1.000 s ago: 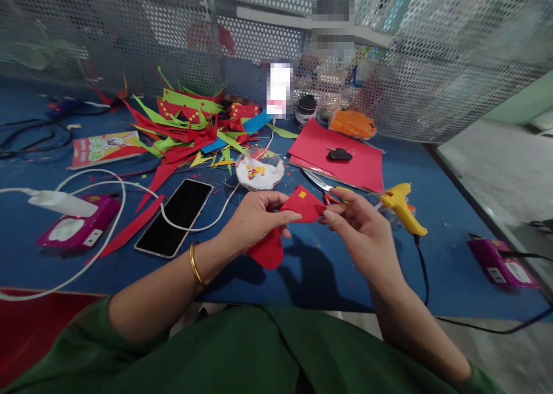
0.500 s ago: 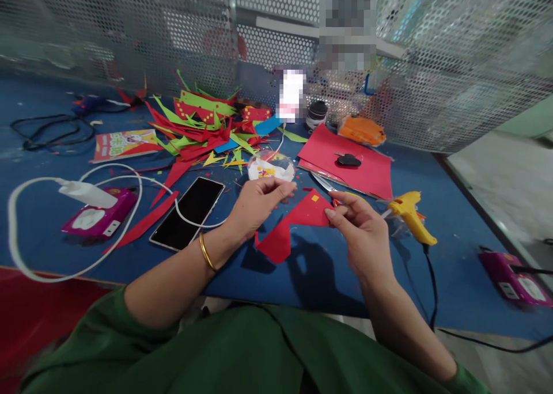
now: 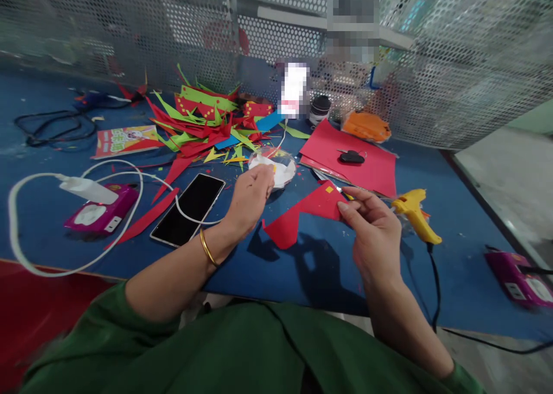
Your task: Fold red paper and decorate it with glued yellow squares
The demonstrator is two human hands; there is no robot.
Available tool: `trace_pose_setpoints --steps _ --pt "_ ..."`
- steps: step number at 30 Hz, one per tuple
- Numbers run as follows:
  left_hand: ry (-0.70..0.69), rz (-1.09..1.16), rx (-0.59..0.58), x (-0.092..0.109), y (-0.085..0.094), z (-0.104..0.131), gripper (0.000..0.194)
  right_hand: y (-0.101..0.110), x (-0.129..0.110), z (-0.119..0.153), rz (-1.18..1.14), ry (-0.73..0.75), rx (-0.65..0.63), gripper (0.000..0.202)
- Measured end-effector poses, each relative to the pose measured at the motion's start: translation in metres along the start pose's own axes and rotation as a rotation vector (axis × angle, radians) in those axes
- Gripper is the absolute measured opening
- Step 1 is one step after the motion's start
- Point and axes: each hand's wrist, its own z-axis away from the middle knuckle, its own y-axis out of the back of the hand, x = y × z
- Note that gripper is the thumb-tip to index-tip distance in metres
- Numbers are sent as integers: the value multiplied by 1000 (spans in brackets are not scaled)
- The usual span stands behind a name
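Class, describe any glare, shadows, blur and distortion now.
Head view: the bright screen glares white, pixelated; head view: dark shadows lie on the blue table below the red paper and right hand; head view: the perforated mesh looks soft at upper left and seems stretched at right.

From where I stand, one camera does the looking, worn on the head of a person in a dark-green cloth top (image 3: pixel 242 348). It faces forward and tips down across a flat blue tabletop (image 3: pixel 466 273). The wearer's top, nearest to it, spreads across the bottom of the frame, with bare forearms angling in from both lower sides. The left hand (image 3: pixel 249 195) sits near the centre and the right hand (image 3: pixel 375 227) right of it, both seen close, from above and behind. Farther off, a silvery perforated panel (image 3: pixel 108 37) stretches across the top of the frame, and pale grey floor (image 3: pixel 514 175) shows at the right edge.
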Motion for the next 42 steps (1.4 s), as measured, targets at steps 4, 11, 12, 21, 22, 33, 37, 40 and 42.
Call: trace_pose_setpoints --steps 4,11,12,21,22,33,37,40,42 --pt "-48 -142 -108 8 0 4 41 4 -1 -3 -17 -4 37 31" --pt "125 -26 -282 8 -9 14 26 2 0 0 40 -7 -12 31" --pt "154 -1 -338 8 -9 15 24 0 1 2 48 -8 -33 31" --pt "328 64 -462 21 1 20 11 11 -29 -18 368 174 -79 25" --pt "329 49 -505 21 2 20 12 12 -36 -27 440 227 -76 23" --pt "369 -17 -730 13 5 22 8 -98 -18 -122 1212 681 -856 24" --pt "380 -13 -707 10 4 20 4 -120 -3 -123 1261 710 -958 24" --pt "382 -29 -700 10 4 20 4 -128 2 -123 1289 736 -1010 26" --pt "372 -41 -709 10 4 20 5 -132 5 -124 1311 755 -1031 28"
